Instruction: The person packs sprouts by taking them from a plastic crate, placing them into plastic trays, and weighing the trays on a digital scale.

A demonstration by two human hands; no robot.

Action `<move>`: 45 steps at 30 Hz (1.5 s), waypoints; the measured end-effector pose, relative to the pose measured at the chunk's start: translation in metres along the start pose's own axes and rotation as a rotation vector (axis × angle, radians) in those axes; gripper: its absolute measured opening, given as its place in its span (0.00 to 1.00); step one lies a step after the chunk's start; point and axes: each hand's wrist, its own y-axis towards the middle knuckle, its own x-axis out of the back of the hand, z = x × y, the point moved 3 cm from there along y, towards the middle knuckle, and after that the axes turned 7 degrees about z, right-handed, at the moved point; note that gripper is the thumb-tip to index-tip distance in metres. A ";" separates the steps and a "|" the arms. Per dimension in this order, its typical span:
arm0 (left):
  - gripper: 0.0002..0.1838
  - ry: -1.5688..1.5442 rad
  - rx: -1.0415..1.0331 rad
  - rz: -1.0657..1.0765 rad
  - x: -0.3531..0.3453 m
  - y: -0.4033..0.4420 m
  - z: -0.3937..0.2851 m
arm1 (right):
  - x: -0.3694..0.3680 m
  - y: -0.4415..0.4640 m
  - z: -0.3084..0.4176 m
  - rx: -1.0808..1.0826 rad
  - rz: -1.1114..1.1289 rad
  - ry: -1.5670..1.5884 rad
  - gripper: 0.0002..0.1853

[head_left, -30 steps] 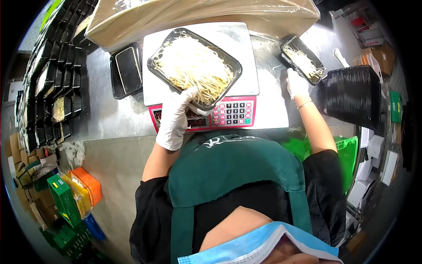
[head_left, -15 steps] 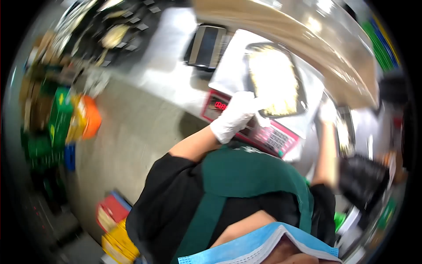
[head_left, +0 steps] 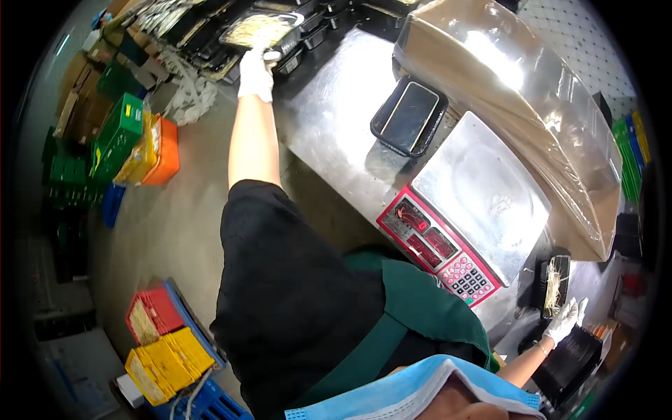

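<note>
L hand holds sprout tray; R hand nr blk tray stack.

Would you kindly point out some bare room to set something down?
Bare: the scale plate, and tabletop between the black tray beside it and the stacked trays. Crowded: around the left hand, and the nested trays by the right hand.

The scale stands on the table, the box behind it, a larger tray to its left, a small tray to its right. The right hand is between the small tray and the tray stack. At far left, the left hand touches the filled tray.
</note>
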 end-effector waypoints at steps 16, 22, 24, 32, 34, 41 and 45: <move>0.26 0.356 -0.010 0.352 -0.005 0.012 0.059 | 0.027 -0.230 0.070 -0.037 0.049 -0.065 0.11; 0.27 0.306 0.081 0.479 -0.136 -0.215 0.079 | 0.044 -0.331 0.058 0.027 -0.179 -0.042 0.08; 0.23 0.210 0.095 0.596 -0.176 -0.298 0.079 | 0.055 -0.376 0.035 -0.026 -0.164 0.013 0.09; 0.20 0.136 0.268 1.444 -0.286 -0.659 0.038 | 0.189 -0.557 -0.108 -0.775 0.007 0.027 0.17; 0.20 0.228 0.335 1.707 -0.297 -0.730 0.019 | 0.207 -0.592 -0.160 -0.989 0.174 -0.103 0.23; 0.17 -0.324 -0.253 2.317 -0.329 -0.873 -0.065 | 0.146 -0.570 -0.239 -0.993 0.564 0.081 0.32; 0.20 0.411 0.128 2.495 -0.363 -0.914 0.002 | 0.093 -0.559 -0.275 -0.953 0.514 -0.045 0.36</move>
